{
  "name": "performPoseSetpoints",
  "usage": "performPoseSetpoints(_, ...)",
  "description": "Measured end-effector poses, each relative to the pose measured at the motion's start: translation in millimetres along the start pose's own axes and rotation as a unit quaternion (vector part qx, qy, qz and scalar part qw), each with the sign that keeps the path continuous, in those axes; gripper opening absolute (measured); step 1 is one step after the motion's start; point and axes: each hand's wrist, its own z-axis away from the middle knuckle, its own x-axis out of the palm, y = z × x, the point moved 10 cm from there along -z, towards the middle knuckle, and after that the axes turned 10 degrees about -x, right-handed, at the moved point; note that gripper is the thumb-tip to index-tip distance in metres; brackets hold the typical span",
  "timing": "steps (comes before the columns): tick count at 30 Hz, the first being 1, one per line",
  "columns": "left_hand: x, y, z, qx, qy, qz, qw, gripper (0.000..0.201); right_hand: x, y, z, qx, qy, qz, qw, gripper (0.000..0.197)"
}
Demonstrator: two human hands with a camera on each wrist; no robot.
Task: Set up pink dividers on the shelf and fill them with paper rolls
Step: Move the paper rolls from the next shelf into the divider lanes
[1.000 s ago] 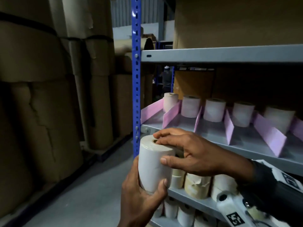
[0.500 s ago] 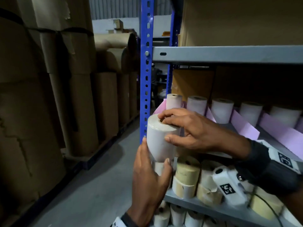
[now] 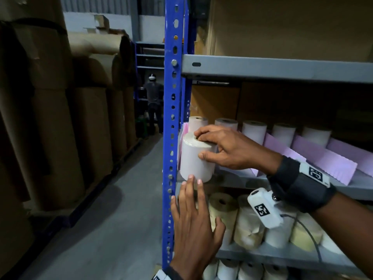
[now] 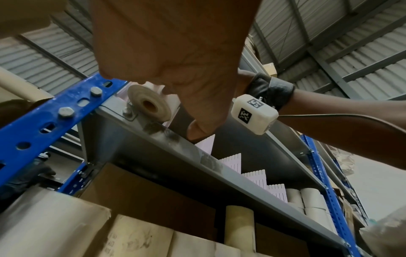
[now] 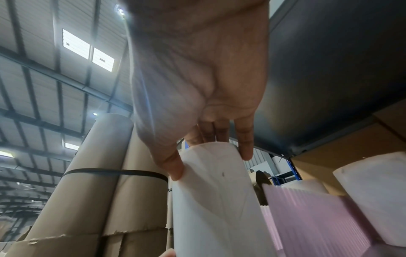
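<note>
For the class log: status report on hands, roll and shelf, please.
Right hand grips paper roll from the top, at the shelf front left corner. Left hand open, fingertips at the roll's base. Pink dividers up, rolls behind; slot clear.

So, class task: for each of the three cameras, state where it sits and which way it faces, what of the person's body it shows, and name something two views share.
Head: on the head, facing forward and down at the shelf; shows the left hand and right hand.
Left wrist: on the left wrist, looking up along the palm; the right arm also shows.
Right wrist: on the right wrist, looking up along the fingers.
Shared: all three see the paper roll and the pink dividers.
</note>
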Motion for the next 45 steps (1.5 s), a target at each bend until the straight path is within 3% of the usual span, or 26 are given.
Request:
performPoseSetpoints(8, 16.6, -2.8, -20.5, -0.024, 0.008, -0.007, 1.0, 0.098, 20.3, 37.5, -18.8, 0.024, -0.023, -0.053, 0.998, 0.047)
performPoseSetpoints(16, 31.3, -6.1, -53.5, -0.024, 0.005, -0.014, 1.0, 0.09, 28.0, 58.9, -54.6, -0.005, -0.103, 0.045, 0.994, 0.035)
performPoseSetpoints(25, 37.6, -8.8, -56.0, 0.029, 0.031, -0.04, 0.998, 0.09, 51.8, 116.2, -89.1, 0.056, -0.212, 0.11, 0.97, 0.045)
performPoseSetpoints(30, 39.2, -13.9, -55.7, 0.042, 0.047, -0.039, 0.997, 0.086, 52.2, 133.7, -99.4, 0.062, -0.201, 0.123, 0.97, 0.031)
performPoseSetpoints(36, 41.4, -14.8, -55.1, 0.057, 0.072, -0.029, 0.995, 0.073, 54.4, 142.1, -102.8, 0.063, -0.212, 0.132, 0.966, 0.033)
performPoseSetpoints(43, 40.9, -12.8, -54.7, 0.07, 0.041, -0.028, 0.996, 0.087, 55.1, 147.3, -95.6, 0.094, -0.224, 0.121, 0.963, 0.028)
performPoseSetpoints(45, 37.2, -14.4, -54.3, 0.077, 0.029, -0.014, 0.997, 0.088, 54.4, 146.0, -90.3, 0.109, -0.223, 0.106, 0.963, 0.042)
